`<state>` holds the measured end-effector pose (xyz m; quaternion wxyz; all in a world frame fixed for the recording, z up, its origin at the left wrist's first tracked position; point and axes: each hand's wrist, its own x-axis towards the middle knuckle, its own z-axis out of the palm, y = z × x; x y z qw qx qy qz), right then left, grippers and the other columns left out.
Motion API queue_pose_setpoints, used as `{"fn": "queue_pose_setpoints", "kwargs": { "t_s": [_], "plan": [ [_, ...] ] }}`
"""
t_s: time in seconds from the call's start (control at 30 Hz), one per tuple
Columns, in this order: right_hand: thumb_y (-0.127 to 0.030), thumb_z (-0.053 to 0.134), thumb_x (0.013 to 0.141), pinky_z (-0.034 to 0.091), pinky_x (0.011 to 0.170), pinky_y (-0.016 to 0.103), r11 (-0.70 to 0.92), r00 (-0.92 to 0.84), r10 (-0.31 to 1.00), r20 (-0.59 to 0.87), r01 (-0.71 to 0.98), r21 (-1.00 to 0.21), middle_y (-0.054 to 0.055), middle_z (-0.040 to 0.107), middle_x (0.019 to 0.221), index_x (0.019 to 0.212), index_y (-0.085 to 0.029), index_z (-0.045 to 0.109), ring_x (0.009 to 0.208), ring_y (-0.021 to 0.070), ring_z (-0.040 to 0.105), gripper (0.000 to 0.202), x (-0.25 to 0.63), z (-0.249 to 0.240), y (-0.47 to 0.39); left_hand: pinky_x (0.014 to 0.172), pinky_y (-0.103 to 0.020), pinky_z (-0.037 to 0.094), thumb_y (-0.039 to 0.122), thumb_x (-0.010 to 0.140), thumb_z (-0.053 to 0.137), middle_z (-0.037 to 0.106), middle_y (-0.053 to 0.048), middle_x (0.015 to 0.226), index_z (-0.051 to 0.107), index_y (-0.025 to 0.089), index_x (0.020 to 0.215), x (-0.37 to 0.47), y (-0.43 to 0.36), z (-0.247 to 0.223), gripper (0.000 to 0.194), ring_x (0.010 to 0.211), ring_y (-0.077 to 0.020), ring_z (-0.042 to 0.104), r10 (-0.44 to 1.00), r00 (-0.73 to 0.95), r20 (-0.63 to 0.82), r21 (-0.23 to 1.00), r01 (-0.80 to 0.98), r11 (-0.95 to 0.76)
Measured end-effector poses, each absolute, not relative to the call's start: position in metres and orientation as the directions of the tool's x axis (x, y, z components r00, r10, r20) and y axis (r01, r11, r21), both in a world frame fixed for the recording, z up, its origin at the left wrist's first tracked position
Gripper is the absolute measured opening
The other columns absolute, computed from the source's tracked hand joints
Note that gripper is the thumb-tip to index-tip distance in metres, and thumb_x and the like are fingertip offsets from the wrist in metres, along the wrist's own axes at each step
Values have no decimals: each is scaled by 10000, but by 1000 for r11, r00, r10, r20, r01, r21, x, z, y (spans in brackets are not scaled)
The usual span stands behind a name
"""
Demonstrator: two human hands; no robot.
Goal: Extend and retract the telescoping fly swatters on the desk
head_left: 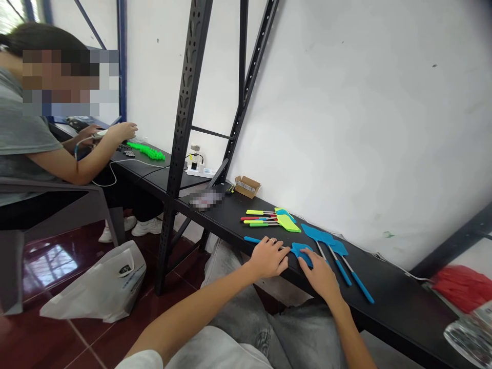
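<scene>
A blue fly swatter lies along the near edge of the black table, its handle pointing left and its flat head to the right. My left hand is closed over its thin metal shaft, a ring on one finger. At the other end, my right hand grips the swatter's blue head between thumb and fingers, covering part of it. Just beyond my right hand lie several blue swatters, handles toward me. Farther left is a pile of yellow, green, red and blue swatters with handles pointing left.
A small open cardboard box sits by the wall. Left of it stands a black perforated post, with a power strip behind. A co-worker sits at far left. Red plastic lies at right; a white bag is on the floor.
</scene>
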<state>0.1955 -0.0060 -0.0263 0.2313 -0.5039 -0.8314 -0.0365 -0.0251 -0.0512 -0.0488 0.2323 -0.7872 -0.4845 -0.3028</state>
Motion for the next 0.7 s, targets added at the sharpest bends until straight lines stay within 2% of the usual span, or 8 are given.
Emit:
{"fn": "queue_pose_setpoints", "kwargs": {
  "t_s": [0.47, 0.7],
  "plan": [
    [-520, 396, 973, 449, 1054, 444, 492, -383, 825, 416, 848, -195, 96, 630, 1370, 1290, -240, 617, 1295, 295, 560, 476, 196, -27, -4, 879, -415, 429, 403, 1011, 407, 676, -91, 1213, 604, 242, 1308, -25, -53, -46, 391, 1111, -272, 595, 623, 344, 702, -78, 907, -413],
    [-544, 383, 975, 488, 998, 436, 486, -382, 832, 402, 852, -195, 79, 640, 1363, 1300, -243, 619, 1268, 297, 576, 502, 195, -23, -8, 876, -415, 427, 410, 1024, 376, 670, -90, 1230, 593, 239, 1329, -25, -54, -46, 412, 1117, -273, 592, 629, 348, 695, -73, 905, -420]
  ]
}}
